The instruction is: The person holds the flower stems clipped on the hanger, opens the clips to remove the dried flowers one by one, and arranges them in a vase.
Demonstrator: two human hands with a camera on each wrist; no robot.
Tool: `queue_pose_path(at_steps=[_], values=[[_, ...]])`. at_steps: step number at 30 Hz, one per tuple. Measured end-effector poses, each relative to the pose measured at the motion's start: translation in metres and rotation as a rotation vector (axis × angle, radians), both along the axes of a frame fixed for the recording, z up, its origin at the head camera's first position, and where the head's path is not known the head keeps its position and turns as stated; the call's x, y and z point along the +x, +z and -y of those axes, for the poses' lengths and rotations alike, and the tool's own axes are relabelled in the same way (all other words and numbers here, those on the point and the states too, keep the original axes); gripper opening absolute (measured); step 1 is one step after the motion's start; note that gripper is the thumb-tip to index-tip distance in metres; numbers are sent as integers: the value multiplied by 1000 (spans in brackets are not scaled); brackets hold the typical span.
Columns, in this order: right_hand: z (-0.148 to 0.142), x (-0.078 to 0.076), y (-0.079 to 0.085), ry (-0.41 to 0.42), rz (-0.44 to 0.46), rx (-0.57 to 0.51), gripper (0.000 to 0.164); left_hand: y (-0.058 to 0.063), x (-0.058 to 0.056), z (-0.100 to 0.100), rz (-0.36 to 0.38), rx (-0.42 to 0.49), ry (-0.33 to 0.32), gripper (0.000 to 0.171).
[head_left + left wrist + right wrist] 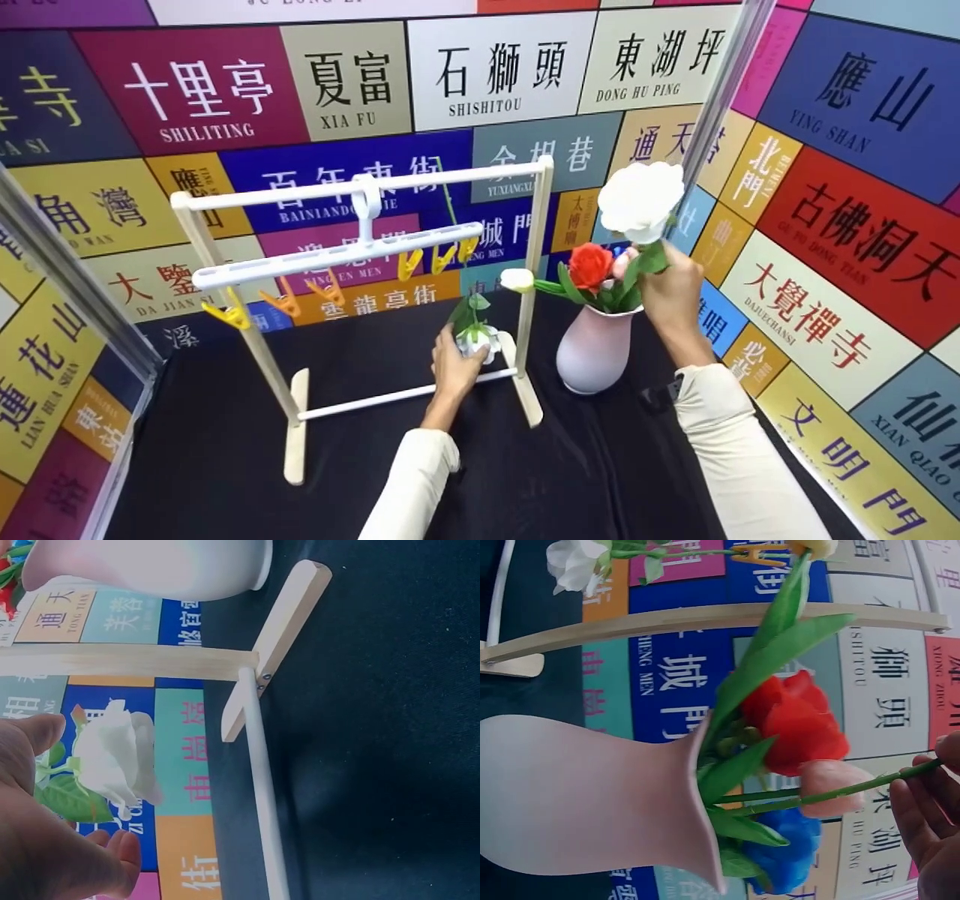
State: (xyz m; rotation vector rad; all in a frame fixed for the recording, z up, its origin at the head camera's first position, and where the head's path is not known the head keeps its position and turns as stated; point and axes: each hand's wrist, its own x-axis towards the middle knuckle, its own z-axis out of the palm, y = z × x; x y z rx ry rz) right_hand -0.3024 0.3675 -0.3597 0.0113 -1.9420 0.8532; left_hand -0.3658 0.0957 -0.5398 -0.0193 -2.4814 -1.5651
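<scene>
A white rose (477, 341) hangs head down from a yellow clip (469, 247) on the white hanger (337, 256). My left hand (454, 367) is around this bloom; in the left wrist view its thumb and fingers stand apart on either side of the rose (116, 754), with gaps showing. My right hand (671, 289) pinches the green stem (840, 791) of another white flower (641, 201) above the pink-white vase (592, 349). The stem's lower end goes in among the vase's flowers. A red rose (795, 720), a pink bloom (829, 784) and a blue flower (784, 847) fill its mouth.
A wooden stand (525, 337) carries the hanger, which has several other yellow and orange clips (279, 298). A white tulip (517, 280) leans out of the vase toward the stand's right post. Black cloth (517, 480) covers the table; lettered panels (495, 71) stand behind.
</scene>
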Motion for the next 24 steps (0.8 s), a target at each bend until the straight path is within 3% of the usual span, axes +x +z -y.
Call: queue_pose_path(at_steps=[6, 11, 16, 24], values=[[-3, -4, -11, -29, 110, 25, 14, -4, -2, -2, 7, -12, 17, 74], [-6, -5, -21, -53, 237, 55, 4, -6, -1, -5, 8, -17, 12, 73], [-9, -6, -32, -33, 362, 81, 9, -9, -1, -7, 7, -33, 13, 68], [-18, -5, -46, 28, 483, 154, 10, -12, -2, -10, -35, -45, 9, 58]])
